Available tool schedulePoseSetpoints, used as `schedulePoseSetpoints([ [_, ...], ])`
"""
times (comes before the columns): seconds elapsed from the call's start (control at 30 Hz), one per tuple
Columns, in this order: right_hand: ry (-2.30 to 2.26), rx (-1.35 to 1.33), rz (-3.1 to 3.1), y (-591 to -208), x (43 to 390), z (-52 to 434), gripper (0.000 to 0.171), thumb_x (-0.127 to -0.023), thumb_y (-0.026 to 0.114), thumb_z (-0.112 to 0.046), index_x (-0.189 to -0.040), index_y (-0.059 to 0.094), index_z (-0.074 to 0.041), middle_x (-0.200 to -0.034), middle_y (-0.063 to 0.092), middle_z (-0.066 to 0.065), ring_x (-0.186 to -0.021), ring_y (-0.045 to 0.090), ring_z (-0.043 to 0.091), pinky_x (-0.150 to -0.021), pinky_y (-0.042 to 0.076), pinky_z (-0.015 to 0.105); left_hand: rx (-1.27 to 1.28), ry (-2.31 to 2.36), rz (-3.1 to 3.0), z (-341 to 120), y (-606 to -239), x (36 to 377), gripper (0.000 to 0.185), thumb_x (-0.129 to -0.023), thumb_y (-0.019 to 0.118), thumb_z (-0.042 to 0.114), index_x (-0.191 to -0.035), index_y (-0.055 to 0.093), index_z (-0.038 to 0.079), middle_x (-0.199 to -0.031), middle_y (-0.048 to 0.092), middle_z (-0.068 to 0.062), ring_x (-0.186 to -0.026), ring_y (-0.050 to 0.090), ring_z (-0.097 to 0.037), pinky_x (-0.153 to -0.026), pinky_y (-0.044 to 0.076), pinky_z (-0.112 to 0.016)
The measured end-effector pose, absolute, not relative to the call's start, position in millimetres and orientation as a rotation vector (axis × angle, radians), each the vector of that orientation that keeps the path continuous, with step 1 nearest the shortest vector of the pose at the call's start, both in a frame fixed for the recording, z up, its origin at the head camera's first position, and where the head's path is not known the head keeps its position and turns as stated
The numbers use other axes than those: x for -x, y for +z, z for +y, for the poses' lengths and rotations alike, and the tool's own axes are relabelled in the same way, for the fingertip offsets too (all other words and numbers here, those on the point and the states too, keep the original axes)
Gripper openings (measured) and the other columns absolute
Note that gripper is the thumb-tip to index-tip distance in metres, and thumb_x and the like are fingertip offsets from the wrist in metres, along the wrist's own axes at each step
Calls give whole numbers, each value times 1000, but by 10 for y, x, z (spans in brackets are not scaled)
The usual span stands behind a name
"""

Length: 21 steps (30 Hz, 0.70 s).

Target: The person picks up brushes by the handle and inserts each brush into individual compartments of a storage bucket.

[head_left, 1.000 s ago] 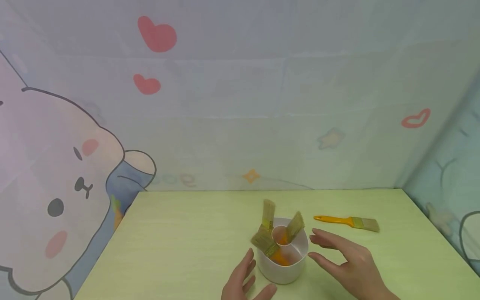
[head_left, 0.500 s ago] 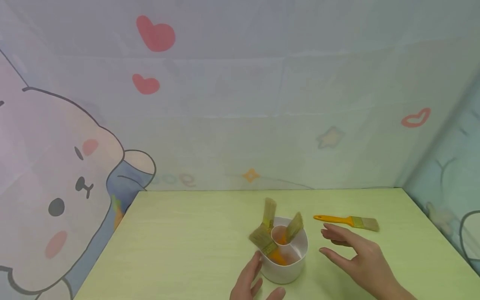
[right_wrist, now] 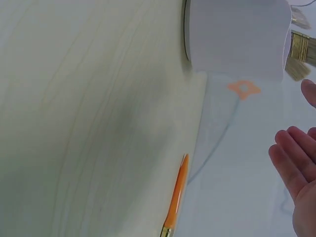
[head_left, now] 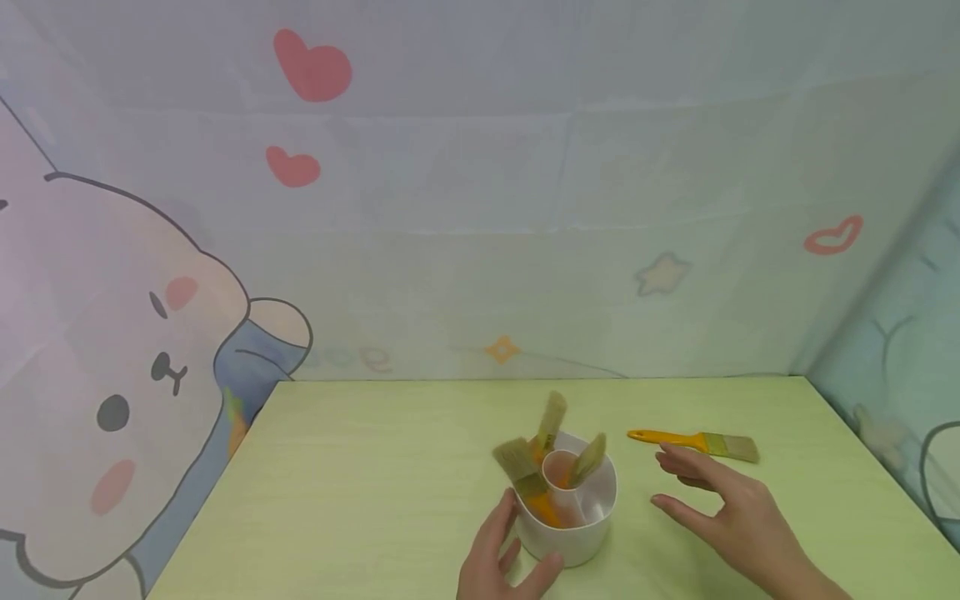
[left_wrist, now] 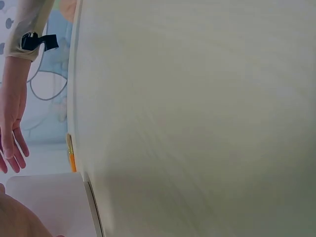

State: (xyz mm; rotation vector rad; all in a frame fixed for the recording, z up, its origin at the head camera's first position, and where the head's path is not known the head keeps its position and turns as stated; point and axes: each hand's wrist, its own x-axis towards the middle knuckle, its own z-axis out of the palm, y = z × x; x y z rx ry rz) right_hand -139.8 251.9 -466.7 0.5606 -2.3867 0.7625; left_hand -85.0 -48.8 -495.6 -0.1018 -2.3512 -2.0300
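A white round holder (head_left: 566,542) with inner dividers and a central tube stands on the table, bearing several paintbrushes, bristles up. One paintbrush (head_left: 521,467) leans out at its left, one paintbrush (head_left: 552,415) at the back and one paintbrush (head_left: 588,460) at the right. My left hand (head_left: 498,558) touches the holder's left side with its fingers, thumb near the front wall; in the left wrist view the hand (left_wrist: 17,217) partly covers the white wall. My right hand (head_left: 738,517) hovers right of the holder, fingers apart from the thumb, holding nothing.
Another paintbrush (head_left: 693,442) with an orange handle lies flat on the table behind my right hand, bristles to the right. The pale green table (head_left: 360,492) ends at a printed cloth backdrop (head_left: 450,283).
The holder has turned clockwise: its left brush has swung towards the back and its back brush to the right. My left hand has moved right onto the holder; my right hand has drawn away rightwards.
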Motion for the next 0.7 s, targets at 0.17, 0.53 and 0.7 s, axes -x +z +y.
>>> schedulePoseSetpoints([
  [0.17, 714, -579, -2425, -4695, 1417, 2617, 75, -73, 100, -19, -141, 68, -18, -122, 79, -1, -97, 76, 12, -91, 46, 0, 120, -1962, -2339, -470, -4996, 912, 94, -91, 86, 42, -160, 42, -4, -160, 49, -23, -144, 50, -46, -106, 59, -48],
  [0.53, 662, -538, -2570, -4720, 1400, 2782, 81, -79, 97, -35, -149, 62, -15, -137, 73, 3, -104, 76, 31, -88, 61, 23, 138, -1971, -2278, -458, -5043, 989, 92, -89, 89, 37, -159, 43, -3, -161, 48, -23, -146, 49, -47, -107, 59, -45],
  [0.7, 636, -528, -2642, -4730, 1422, 2866, 85, -82, 94, -42, -152, 58, -12, -144, 68, 8, -115, 72, 38, -87, 63, 57, 158, -1986, -2254, -463, -5064, 1027, 93, -87, 90, 31, -159, 43, -4, -161, 47, -22, -146, 48, -45, -107, 58, -42],
])
